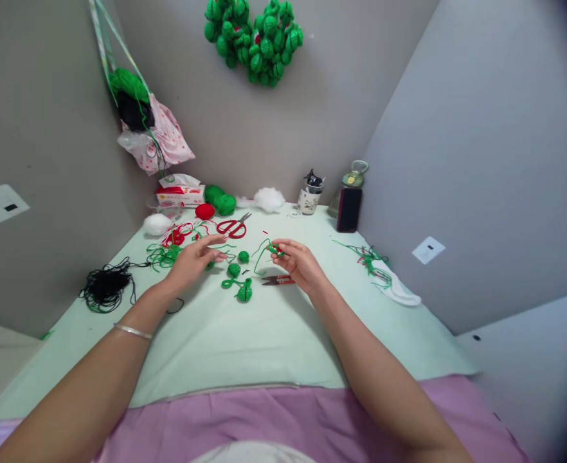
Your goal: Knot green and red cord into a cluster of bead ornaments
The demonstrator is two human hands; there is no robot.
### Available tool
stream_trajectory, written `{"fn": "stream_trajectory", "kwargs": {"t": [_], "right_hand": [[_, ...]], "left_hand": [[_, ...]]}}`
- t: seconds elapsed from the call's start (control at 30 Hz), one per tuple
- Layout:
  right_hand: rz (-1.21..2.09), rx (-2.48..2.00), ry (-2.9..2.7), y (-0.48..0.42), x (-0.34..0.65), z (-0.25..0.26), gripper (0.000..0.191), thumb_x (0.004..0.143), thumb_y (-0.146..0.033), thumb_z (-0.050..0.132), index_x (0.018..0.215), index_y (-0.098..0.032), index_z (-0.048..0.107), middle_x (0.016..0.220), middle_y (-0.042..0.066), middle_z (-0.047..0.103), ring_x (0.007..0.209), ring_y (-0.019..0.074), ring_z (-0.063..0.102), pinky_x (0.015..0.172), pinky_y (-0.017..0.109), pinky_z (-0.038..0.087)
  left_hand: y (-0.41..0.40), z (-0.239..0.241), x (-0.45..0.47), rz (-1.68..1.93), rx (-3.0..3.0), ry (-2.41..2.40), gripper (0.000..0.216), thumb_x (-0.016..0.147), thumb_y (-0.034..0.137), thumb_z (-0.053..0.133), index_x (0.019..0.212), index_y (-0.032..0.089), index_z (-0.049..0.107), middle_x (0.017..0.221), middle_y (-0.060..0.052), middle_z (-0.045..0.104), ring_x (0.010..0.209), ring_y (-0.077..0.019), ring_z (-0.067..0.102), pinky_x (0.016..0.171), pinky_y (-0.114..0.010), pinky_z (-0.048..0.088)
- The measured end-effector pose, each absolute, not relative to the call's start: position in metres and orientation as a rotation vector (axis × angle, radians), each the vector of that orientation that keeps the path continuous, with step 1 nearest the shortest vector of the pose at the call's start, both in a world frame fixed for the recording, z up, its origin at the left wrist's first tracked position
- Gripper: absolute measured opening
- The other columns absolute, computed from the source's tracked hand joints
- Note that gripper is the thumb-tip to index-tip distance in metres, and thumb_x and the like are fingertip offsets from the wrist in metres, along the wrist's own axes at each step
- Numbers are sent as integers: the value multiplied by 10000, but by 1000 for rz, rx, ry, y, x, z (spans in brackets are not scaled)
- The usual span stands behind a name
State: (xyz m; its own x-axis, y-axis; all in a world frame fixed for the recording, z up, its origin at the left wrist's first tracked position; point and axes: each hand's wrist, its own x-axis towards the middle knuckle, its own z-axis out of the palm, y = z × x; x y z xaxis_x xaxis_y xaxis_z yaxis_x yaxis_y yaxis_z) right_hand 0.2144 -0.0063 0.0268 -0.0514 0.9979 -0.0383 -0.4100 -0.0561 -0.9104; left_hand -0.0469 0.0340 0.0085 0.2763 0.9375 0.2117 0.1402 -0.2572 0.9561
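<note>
My right hand (297, 260) is closed in a pinch on a small green and red crochet piece (274, 249), from which a green yarn strand (261, 252) trails to the left. My left hand (194, 260) hovers over the pale green table cover (264, 334) with fingers stretched out, holding nothing, close to small green crochet balls (234, 270). A finished green ball with a loop (243, 291) lies between my hands. Small red thread snips (278, 280) rest just below my right hand.
Red scissors (232, 227), a red yarn ball (205, 211), green yarn balls (220, 200), white stuffing (269, 199), a tissue box (180, 195) and a cup (308, 199) stand at the back. Black yarn (105, 287) lies left. Green scraps (371, 260) lie right. Green balls (252, 38) hang on the wall.
</note>
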Motion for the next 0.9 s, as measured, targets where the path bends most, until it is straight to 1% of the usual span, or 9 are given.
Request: {"fn": "stream_trajectory", "kwargs": {"t": [0.2,0.3,0.37,0.43,0.5,0.6,0.7,0.8,0.9], "right_hand": [[1364,-951,-867,-3,218,24,213,676,-268,770,854,-160,724,804,46,712,712,126,656,678,241,527],[1268,-1000,-828,-2,219,24,217,656,-268,768,838,-162,714,782,31,693,676,115,636,629,232,506],[1239,-1018,-826,-2,220,24,222,641,-274,767,824,-162,710,760,21,679,652,106,620,600,224,489],[1240,-1022,-844,-2,219,23,230,632,-287,765,817,-162,710,742,16,673,636,102,608,586,221,480],[1247,-1018,-870,-2,218,22,235,626,-301,768,806,-161,710,732,16,671,619,100,599,575,223,473],[1257,-1013,-910,-2,216,20,249,627,-323,775,803,-160,707,736,18,671,599,98,591,569,233,464],[1263,-1012,-927,-3,214,19,263,620,-335,780,802,-160,707,734,12,663,588,92,584,563,235,456],[1277,-1018,-939,-3,213,18,267,613,-337,779,799,-159,709,737,12,662,585,92,587,556,234,453],[1298,-1024,-948,-4,211,18,263,615,-336,778,794,-156,709,730,13,661,571,94,587,547,235,451]], "left_hand": [[46,44,-95,1554,1529,1035,396,747,326,717,1090,143,644,1141,-100,699,951,-225,706,948,-421,539],[53,60,-135,1700,1648,1361,362,749,292,671,1080,144,657,1115,-95,703,960,-226,683,969,-441,512],[58,67,-155,1503,1919,1798,335,736,325,690,1030,166,701,1163,-97,690,1079,-272,623,1031,-478,443],[66,70,-161,1231,2151,1946,242,769,369,655,866,160,729,1209,-110,681,1133,-305,581,1048,-488,399],[78,68,-153,1099,2184,1864,254,785,379,633,818,145,728,1147,-106,705,1042,-279,610,985,-425,432],[100,57,-128,754,2125,1821,289,754,400,650,888,161,745,916,-88,733,840,-261,627,820,-379,461],[121,39,-106,677,2136,1763,234,671,376,711,829,205,736,766,-59,717,697,-239,615,698,-335,446],[133,20,-95,713,2154,1783,178,578,324,758,708,230,681,709,-69,687,811,-287,626,733,-340,434],[137,11,-94,746,2137,1780,161,584,303,750,666,220,638,681,-72,659,844,-300,626,750,-346,424]]}}
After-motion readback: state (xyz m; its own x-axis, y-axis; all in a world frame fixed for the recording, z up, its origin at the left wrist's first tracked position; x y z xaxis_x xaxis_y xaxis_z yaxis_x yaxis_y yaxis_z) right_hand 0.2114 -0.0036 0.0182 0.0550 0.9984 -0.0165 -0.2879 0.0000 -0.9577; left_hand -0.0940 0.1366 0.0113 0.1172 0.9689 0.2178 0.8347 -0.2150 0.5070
